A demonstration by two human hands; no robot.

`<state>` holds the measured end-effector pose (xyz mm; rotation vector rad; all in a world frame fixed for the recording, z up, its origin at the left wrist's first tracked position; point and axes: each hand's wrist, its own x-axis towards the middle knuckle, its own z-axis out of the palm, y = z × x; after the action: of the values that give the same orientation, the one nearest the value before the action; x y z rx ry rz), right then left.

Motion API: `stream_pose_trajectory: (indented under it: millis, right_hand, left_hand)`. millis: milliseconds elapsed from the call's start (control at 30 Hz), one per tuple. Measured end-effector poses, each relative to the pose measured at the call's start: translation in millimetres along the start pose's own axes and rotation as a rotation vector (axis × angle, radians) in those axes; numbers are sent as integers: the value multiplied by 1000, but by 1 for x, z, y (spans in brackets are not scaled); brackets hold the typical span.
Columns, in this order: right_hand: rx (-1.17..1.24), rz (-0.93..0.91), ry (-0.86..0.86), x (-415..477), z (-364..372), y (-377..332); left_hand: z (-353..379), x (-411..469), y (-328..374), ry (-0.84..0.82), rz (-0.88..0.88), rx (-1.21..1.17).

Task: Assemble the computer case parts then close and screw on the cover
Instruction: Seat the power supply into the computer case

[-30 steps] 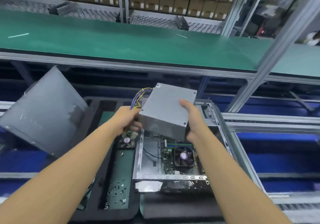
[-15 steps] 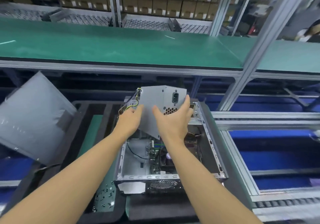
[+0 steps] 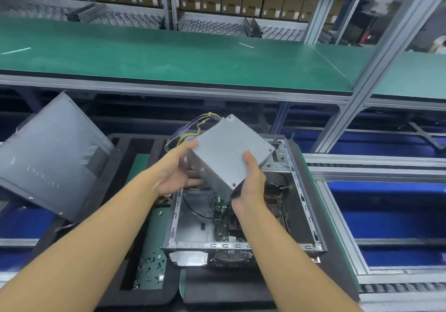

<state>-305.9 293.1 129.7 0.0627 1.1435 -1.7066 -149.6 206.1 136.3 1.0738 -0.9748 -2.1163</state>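
Both hands, left hand (image 3: 177, 171) and right hand (image 3: 251, 181), grip the power supply (image 3: 229, 152) between them.

The power supply (image 3: 229, 152), a plain grey metal box, was held tilted above the open computer case (image 3: 299, 191), one corner pointing down, gripped between the left hand (image 3: 176, 169) and the right hand (image 3: 251, 184). Its bundle of yellow and purple wires (image 3: 200, 126) looped out of the far end. The case lay on its side with its opening upward, and the motherboard (image 3: 222, 225) showed inside. The grey cover (image 3: 48, 157), with a perforated vent patch, stood tilted to the left of the case. Small dark screws (image 3: 152, 261) lay scattered just left of the case's near corner.
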Motion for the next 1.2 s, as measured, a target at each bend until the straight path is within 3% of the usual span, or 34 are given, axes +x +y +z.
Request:
stream_pose_trajectory:
  millis: [167,333,400,467,533,633,800,900,1033,1200]
  right_hand:
    - [-1,77,-57,-9,1,9]
    - [-379,313,-164,-13,-1,-2]
    - [-624,202,-94,-13,-1,-9]
    - [-915,-112,25,-14,-1,-18]
    - [-1084,-336,-125,-25,6,-23]
    - [-1206,-347,-381,-43,21,-16]
    - [-1405,-353,-503,-58,41,-9]
    - [-1548,-385,-454,-60,42,-4]
    - [-1844,-494,-218,-70,44,12]
    - [-1841,-558,-115,-68,46,19]
  left_hand:
    - [28,0,1,241,94,164]
    - [35,-5,29,526,214,494]
    - [35,-10,42,576,251,826]
    - [37,-15,51,604,265,1184]
    - [40,-16,58,613,225,1374]
    - [43,-16,60,580,131,1438]
    - [45,-15,52,568,101,1456]
    - [47,-16,55,539,58,1430]
    - [56,-16,58,522,13,1414]
    - [70,-16,54,519,34,1471]
